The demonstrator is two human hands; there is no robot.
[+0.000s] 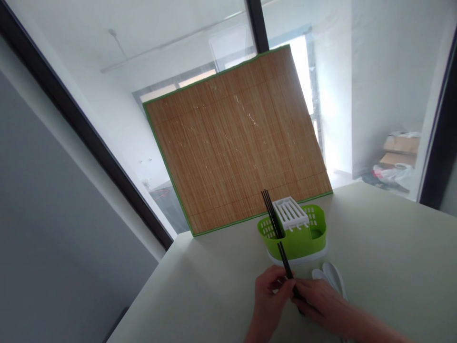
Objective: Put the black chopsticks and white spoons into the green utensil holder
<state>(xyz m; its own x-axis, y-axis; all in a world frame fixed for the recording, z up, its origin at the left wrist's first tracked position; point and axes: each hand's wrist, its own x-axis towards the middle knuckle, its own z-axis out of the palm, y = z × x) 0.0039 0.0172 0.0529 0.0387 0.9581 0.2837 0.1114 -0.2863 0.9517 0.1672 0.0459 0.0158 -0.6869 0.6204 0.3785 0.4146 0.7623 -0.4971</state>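
Note:
Black chopsticks [284,258] slant up and to the left between my two hands, their tips close to the front of a green utensil caddy. My left hand [272,289] pinches them at about the middle. Lower down, my right hand [319,300] is closed around their thicker end. The green caddy [298,244] has a white slotted top [290,212] and a white base. More black chopsticks [270,212] stand in its left compartment, leaning left. White spoons [333,275] lie beside my right hand, their handles partly hidden by it.
A bamboo mat [235,143] with green edging leans against the glass behind the caddy. Everything rests on a pale table [385,257]. Beyond the glass, cardboard boxes [402,147] and plastic bags sit at the right.

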